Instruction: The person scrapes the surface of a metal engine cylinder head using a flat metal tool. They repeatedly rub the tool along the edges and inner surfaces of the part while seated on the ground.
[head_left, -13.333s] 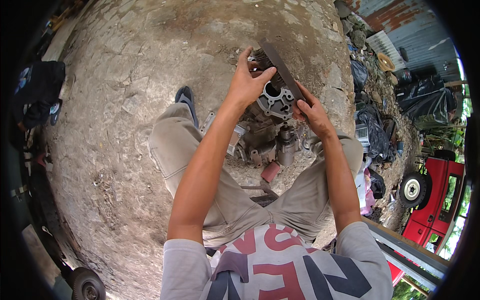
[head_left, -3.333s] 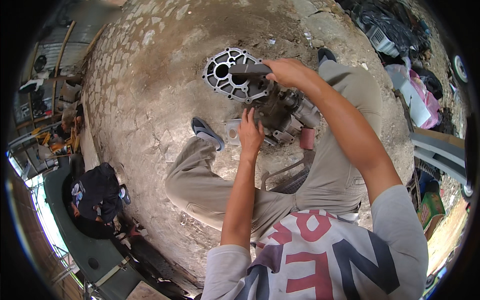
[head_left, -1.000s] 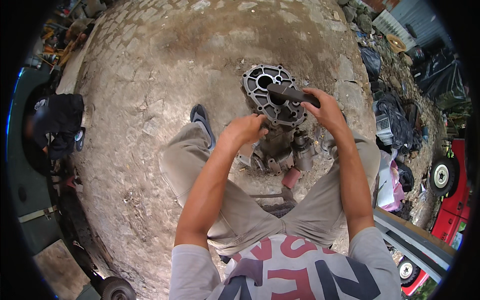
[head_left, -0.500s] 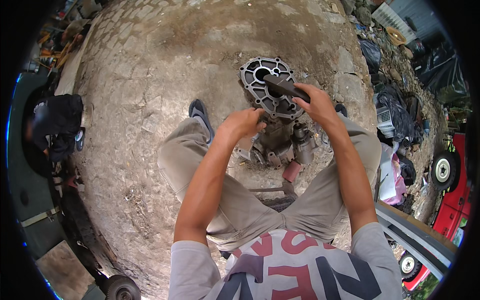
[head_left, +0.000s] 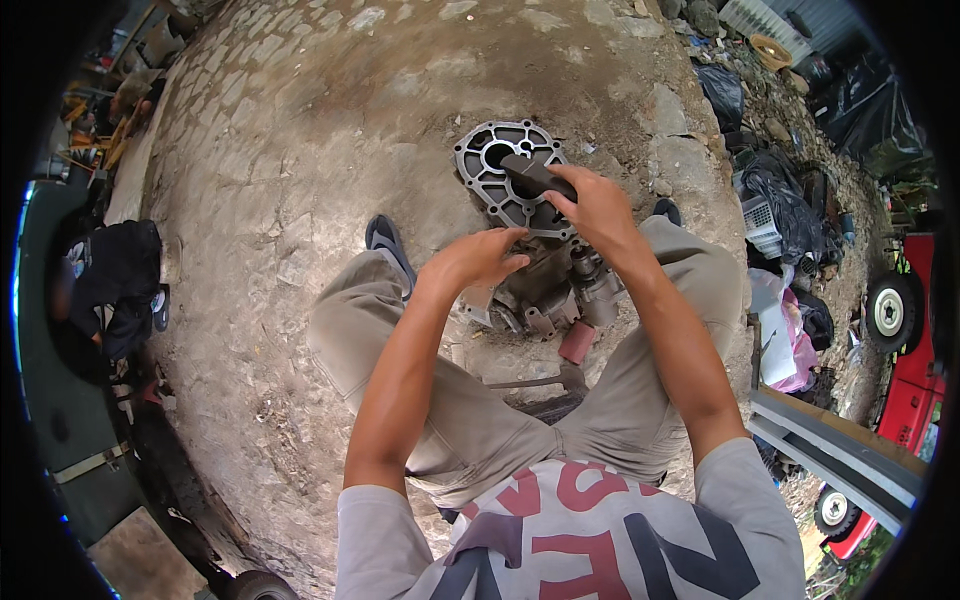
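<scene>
From my remote head-camera view, a seated person works over a pale grey metal casing [head_left: 515, 215] on the stony ground [head_left: 300, 160], ahead of the knees, its flat, many-holed face turned upward. The right hand [head_left: 598, 208] is closed around one end of a dark brush [head_left: 535, 178], the thumb along its near side. The brush reaches over the casing's face, its far end beside a round opening; I cannot see whether the bristles touch the metal. The left hand [head_left: 478, 262] is loosely spread, palm down, fingers extended to the casing's near-left edge, thumb apart; I cannot tell if the fingertips press on it. A reddish block [head_left: 576, 343] lies closer to the person.

Thirteen seconds ago both hands held the brush up above the casing; now only the right does. Half a second ago the left fingers were more curled.
</scene>
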